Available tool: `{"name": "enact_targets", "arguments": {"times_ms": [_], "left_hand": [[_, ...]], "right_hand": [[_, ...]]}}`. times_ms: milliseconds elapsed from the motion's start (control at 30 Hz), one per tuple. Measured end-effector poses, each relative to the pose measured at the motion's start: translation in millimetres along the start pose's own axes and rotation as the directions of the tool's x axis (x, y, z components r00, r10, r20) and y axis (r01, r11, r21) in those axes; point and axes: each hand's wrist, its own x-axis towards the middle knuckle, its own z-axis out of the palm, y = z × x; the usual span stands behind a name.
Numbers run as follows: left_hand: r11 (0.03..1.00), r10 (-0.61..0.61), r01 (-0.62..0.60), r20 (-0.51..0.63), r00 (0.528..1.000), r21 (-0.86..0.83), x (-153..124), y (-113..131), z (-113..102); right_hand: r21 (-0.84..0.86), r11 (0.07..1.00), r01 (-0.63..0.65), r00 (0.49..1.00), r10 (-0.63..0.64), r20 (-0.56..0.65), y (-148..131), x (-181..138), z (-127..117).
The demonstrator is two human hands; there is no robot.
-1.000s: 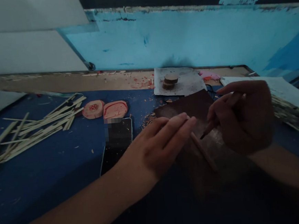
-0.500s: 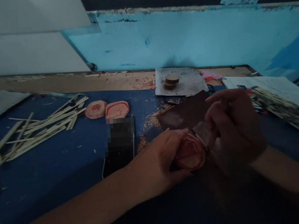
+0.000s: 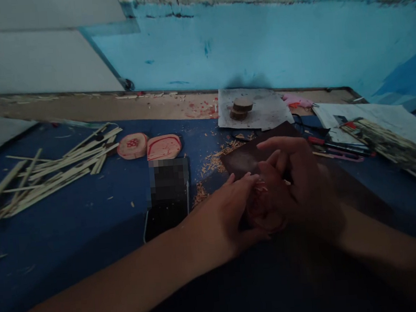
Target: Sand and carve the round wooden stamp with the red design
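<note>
My left hand (image 3: 222, 217) curls round a round wooden slice with red carving (image 3: 260, 209), thumb below it and fingers on its far side. From the right, my right hand (image 3: 297, 187) lies over the same slice with its fingers bent onto the top; the thin tool it held earlier is hidden. Both hands hover above a dark brown sheet (image 3: 244, 158) spread on the blue table cover (image 3: 90, 218). Wood shavings (image 3: 212, 165) lie beside the sheet.
A black phone (image 3: 166, 197) lies left of my hands. Two carved red-marked slices (image 3: 147, 146) and a heap of thin wooden sticks (image 3: 50, 168) sit farther left. Stacked wooden discs (image 3: 240, 109) rest on grey paper at the back. Pens (image 3: 333, 148) and papers (image 3: 378, 123) lie right.
A second ago my left hand lay flat on the sheet and my right held a thin tool. Since then my left hand has taken up the carved slice and my right hand has closed over it.
</note>
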Motion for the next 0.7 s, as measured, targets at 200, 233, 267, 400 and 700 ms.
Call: {"name": "enact_targets", "arguments": {"times_ms": [200,233,267,400,700], "left_hand": [[0.999,-0.054,0.054,0.021,0.998,0.001,1.7,1.0,0.2],[0.999,-0.046,0.046,0.023,0.999,-0.002,2.2,0.7,0.3],[0.999,-0.034,0.034,0.021,0.999,-0.003,2.7,0.2,0.4],[1.000,0.003,-0.003,-0.003,1.000,0.011,5.3,-0.1,1.2],[0.991,-0.131,0.131,-0.039,0.991,-0.023,1.7,-0.3,13.2]], "right_hand": [[-0.073,0.984,0.160,0.984,-0.165,-0.062,-6.5,-3.8,2.5],[-0.083,0.982,0.171,0.983,-0.176,-0.060,-7.1,-4.2,3.1],[-0.089,0.981,0.175,0.982,-0.180,-0.056,-7.4,-4.3,3.9],[-0.098,0.989,0.112,0.993,-0.116,-0.030,-6.6,-0.8,8.7],[-0.072,0.997,-0.022,1.000,0.022,-0.003,10.9,12.6,19.5]]}}
